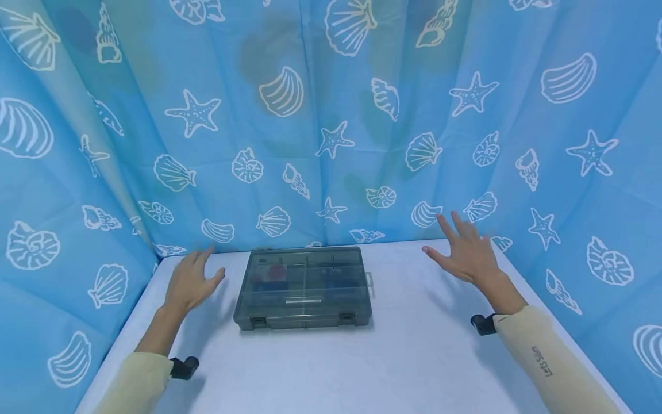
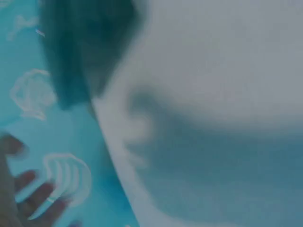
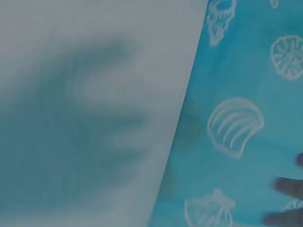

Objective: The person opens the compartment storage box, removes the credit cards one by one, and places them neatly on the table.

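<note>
A dark translucent plastic storage case (image 1: 305, 290) with a closed lid lies flat toward the back of the table. Two latches show along its front edge, and a light handle sticks out on its right side. Just left of the case my left hand (image 1: 191, 282) hovers over the table, fingers spread loosely and holding nothing. My right hand (image 1: 468, 253) is raised well to the right of the case, its fingers apart, also without anything in it. Blurred in the left wrist view, the case (image 2: 94, 47) appears at the top, with the left hand's fingers (image 2: 40, 198) at the lower left.
The table (image 1: 320, 374) has a white cover. A blue curtain (image 1: 310, 144) printed with white shells and starfish closes off the back and both sides. Through the lid, a red patch (image 1: 277, 272) and dark shapes show inside the case. Each wrist wears a small black camera (image 1: 184, 368).
</note>
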Tool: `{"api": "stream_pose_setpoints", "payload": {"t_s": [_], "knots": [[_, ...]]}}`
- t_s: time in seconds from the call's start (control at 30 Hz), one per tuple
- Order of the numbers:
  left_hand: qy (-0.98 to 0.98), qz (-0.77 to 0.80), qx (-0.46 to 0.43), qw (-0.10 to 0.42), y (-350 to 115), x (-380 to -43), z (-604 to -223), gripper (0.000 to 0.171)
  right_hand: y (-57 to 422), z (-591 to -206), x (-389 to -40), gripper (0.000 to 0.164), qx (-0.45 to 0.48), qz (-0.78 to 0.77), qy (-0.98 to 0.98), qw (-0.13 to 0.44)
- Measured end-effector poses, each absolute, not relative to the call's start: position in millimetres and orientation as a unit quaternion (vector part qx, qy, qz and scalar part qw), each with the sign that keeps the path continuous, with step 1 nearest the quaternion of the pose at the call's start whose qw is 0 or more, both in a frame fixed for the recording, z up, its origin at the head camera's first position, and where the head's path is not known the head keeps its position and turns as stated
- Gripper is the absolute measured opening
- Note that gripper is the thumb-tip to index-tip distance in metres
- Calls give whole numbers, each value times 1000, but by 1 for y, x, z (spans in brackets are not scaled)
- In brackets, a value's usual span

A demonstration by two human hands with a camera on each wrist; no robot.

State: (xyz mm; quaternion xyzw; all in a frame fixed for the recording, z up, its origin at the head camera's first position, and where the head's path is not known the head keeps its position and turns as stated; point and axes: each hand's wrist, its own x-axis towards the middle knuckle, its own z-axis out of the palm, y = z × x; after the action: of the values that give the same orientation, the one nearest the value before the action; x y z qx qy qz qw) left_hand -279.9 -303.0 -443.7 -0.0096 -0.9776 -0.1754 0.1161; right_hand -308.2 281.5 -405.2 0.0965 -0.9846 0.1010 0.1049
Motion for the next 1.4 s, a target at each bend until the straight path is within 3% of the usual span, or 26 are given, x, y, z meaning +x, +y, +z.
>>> {"api": "stream_pose_setpoints", "payload": {"t_s": [0.13, 0.27, 0.37, 0.7, 1.17, 1.4], "knots": [[-933, -354, 46, 38, -291, -283, -447, 43, 250, -415, -307, 68, 88, 337, -937, -2], [-890, -444, 98, -35, -278, -293, -464, 46, 214, -434, -308, 50, 46, 493, -858, -137], [-875, -467, 115, -51, -269, -298, -476, 46, 194, -449, -313, 45, 19, 534, -825, -183], [-832, -536, 130, -62, -259, -291, -484, 55, 170, -467, -323, 36, 0, 591, -777, -215], [-795, -588, 123, -84, -226, -309, -487, 51, 202, -471, -332, 42, -29, 607, -772, -186], [-778, -605, 144, -94, -220, -314, -487, 47, 219, -475, -314, 45, -32, 598, -771, -216]]}}
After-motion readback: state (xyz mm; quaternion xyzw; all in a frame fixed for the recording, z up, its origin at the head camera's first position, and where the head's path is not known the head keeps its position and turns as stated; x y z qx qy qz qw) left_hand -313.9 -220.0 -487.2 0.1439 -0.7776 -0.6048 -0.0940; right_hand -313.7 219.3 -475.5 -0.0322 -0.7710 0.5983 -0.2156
